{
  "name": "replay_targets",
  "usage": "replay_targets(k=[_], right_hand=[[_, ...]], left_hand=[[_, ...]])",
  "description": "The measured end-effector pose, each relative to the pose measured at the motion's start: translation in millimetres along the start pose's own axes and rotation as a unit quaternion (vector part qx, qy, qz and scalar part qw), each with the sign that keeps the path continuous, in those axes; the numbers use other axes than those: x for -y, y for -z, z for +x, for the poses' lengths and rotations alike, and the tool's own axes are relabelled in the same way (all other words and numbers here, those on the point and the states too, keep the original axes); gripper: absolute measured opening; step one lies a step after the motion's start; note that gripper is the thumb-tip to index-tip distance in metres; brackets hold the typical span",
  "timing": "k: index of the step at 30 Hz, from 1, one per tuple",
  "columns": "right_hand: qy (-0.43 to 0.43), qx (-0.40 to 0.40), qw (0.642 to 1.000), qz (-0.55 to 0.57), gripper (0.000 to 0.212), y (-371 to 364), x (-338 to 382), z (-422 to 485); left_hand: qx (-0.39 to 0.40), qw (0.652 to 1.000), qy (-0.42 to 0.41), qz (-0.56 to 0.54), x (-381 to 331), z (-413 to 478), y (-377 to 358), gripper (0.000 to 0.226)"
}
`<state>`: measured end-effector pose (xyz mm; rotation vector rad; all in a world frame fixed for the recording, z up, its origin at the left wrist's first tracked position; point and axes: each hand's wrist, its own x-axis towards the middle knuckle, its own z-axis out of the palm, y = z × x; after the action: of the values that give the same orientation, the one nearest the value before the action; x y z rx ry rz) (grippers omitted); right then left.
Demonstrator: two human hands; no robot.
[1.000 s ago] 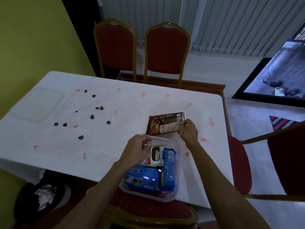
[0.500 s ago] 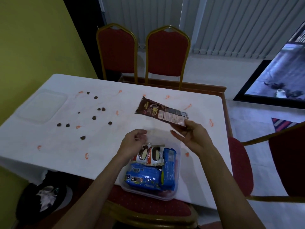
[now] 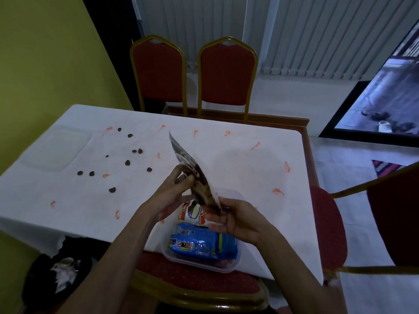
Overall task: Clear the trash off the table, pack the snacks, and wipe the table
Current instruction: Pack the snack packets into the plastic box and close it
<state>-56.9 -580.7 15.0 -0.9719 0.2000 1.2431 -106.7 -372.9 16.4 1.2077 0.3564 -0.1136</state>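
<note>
Far left: translucent lid (image 3: 54, 147) lies flat near the left edge of the counter (image 3: 249, 168). Dark crumbs (image 3: 127, 163) and orange smears (image 3: 255, 146) are scattered from the lid towards the middle. A black bin (image 3: 59, 275) sits on the floor below the near-left corner.

Most of the open room is the far-right part of the counter, which has only smears on it. Two red chairs (image 3: 226, 73) stand at the far edge.

Left hand (image 3: 174, 191): narrow grip, fingers curled on the middle of the brown snack packet (image 3: 195, 175). The packet is in the air, tilted, top end pointing up-left and lower end down over the clear container (image 3: 235, 193).

The container sits at the near edge, its near-left corner hanging just over a red chair seat (image 3: 192, 279). Inside it, a white-and-red snack pack (image 3: 193, 213) lies at the far side and blue packs (image 3: 199, 242) fill the near side, touching each other.

Right hand (image 3: 235, 220): grip closed on the packet's lower end, fingers curled above the container. It's blurred, so I can't make out the exact finger contact.

Right of that is another red chair (image 3: 328, 223), tucked against the right edge.
</note>
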Motion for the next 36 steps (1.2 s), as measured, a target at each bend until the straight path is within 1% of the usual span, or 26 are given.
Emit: replay_targets(k=[1,4,7,8,10,12,14,16,18,20,22,24,25,27,28,30,31,32,34,36], right_hand=[[-0.006,-0.014,0.999,-0.031,0.033,-1.2,-2.4,0.8],[-0.005,-0.055,0.992,-0.11,0.034,-1.9,-6.2,4.1],[0.026,-0.081,0.97,-0.228,0.026,4.4,-1.2,2.3],[0.05,-0.093,0.964,-0.244,0.022,7.1,3.6,0.0],[0.096,-0.113,0.966,-0.21,0.023,10.1,17.6,-8.4],[0.111,-0.122,0.971,-0.174,0.038,13.5,34.5,-15.0],[0.119,-0.117,0.965,-0.2,0.048,14.2,44.9,-19.0],[0.137,-0.114,0.947,-0.266,0.048,12.2,42.8,-19.0],[0.149,-0.139,0.919,-0.337,0.035,11.5,32.5,-15.2],[0.145,-0.2,0.878,-0.411,0.027,17.1,19.8,-4.2],[0.137,-0.266,0.812,-0.501,0.026,28.0,9.2,9.9],[0.128,-0.299,0.752,-0.574,0.022,35.7,1.6,19.8],[0.126,-0.309,0.731,-0.595,0.021,38.8,-1.6,23.8],[0.127,-0.325,0.705,-0.617,0.023,40.1,-5.7,28.1],[0.128,-0.336,0.679,-0.64,0.024,38.4,-5.8,27.6],[0.13,-0.353,0.61,-0.697,0.024,34.1,-4.3,26.8],[0.133,-0.356,0.584,-0.718,0.024,31.4,-3.8,26.7],[0.135,-0.356,0.563,-0.734,0.023,29.0,-3.2,26.5],[0.117,-0.34,0.533,-0.765,0.02,26.1,-1.8,27.2],[0.077,-0.31,0.52,-0.792,0.019,24.8,-0.6,28.4]], left_hand=[[0.002,1.0,0.004,-0.006,-1.1,-0.8,0.7,0.097],[0.006,1.0,0.022,0.019,-4.4,-2.6,1.2,0.08],[0.003,0.998,0.047,0.05,-5.5,-6.8,7.2,0.07],[0.005,0.996,0.05,0.069,-5.2,-8.2,9.9,0.061],[0.014,0.99,0.06,0.125,-3.7,-10.6,11.8,0.041],[0.015,0.979,0.077,0.187,-0.6,-10.2,10.5,0.027],[0.008,0.965,0.084,0.247,3.3,-6.1,8.3,0.023],[-0.003,0.951,0.091,0.297,7.9,1.6,8.5,0.027],[-0.011,0.937,0.094,0.337,11.3,10.0,8.5,0.03],[-0.026,0.924,0.09,0.371,15.3,18.1,7.4,0.033],[-0.05,0.909,0.071,0.407,20.7,24.4,6.2,0.032],[-0.079,0.893,0.048,0.441,27.0,28.1,6.1,0.031],[-0.093,0.882,0.034,0.461,29.6,28.2,5.1,0.029],[-0.111,0.855,-0.004,0.507,34.1,23.7,-1.2,0.025],[-0.117,0.834,-0.027,0.538,37.7,19.4,-6.8,0.024],[-0.123,0.785,-0.088,0.601,50.0,6.7,-19.6,0.026],[-0.112,0.763,-0.114,0.626,59.0,-0.2,-25.3,0.033],[-0.087,0.743,-0.121,0.652,68.7,-6.4,-30.4,0.046],[-0.019,0.694,-0.081,0.715,87.3,-13.2,-34.2,0.078],[0.025,0.655,-0.03,0.755,99.6,-13.4,-31.4,0.096]])
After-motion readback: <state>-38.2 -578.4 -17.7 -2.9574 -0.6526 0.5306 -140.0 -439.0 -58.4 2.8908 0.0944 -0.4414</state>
